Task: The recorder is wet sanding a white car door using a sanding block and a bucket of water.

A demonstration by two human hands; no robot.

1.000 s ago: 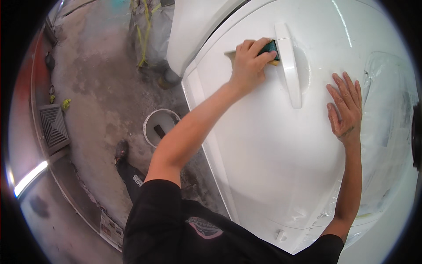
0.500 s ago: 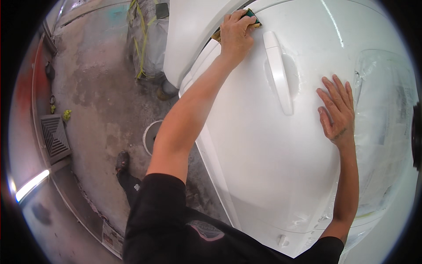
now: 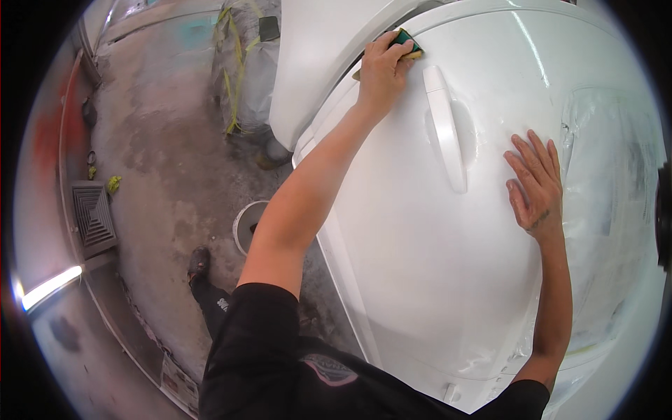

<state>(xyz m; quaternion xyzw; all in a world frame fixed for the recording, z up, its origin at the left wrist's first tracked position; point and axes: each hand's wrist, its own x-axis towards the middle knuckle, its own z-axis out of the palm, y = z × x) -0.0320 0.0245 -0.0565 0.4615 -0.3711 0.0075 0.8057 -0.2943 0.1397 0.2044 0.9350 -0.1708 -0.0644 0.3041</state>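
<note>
My left hand point(image 3: 383, 75) is closed round a green sanding block point(image 3: 406, 40) with a strip of tan sandpaper about it. The block is at the edge of a white car door point(image 3: 392, 231), just beyond the door handle point(image 3: 445, 129). Part of the sandpaper is hidden under my fingers. On the right, my right hand point(image 3: 535, 183) lies on the door with fingers spread, holding nothing. Beside it the window is covered with clear masking film point(image 3: 609, 203).
A white bucket point(image 3: 241, 227) stands on the stained concrete floor point(image 3: 164, 150), left of the door. Farther off is a plastic-wrapped object point(image 3: 248, 84) with yellow tape. A square vent grille point(image 3: 93, 218) and a bright tube light point(image 3: 52, 287) are at the left wall.
The view has shifted, so the door and both hands appear lower. Against the handle, my left hand and the block have moved slightly right; my right hand stays in place on the door.
</note>
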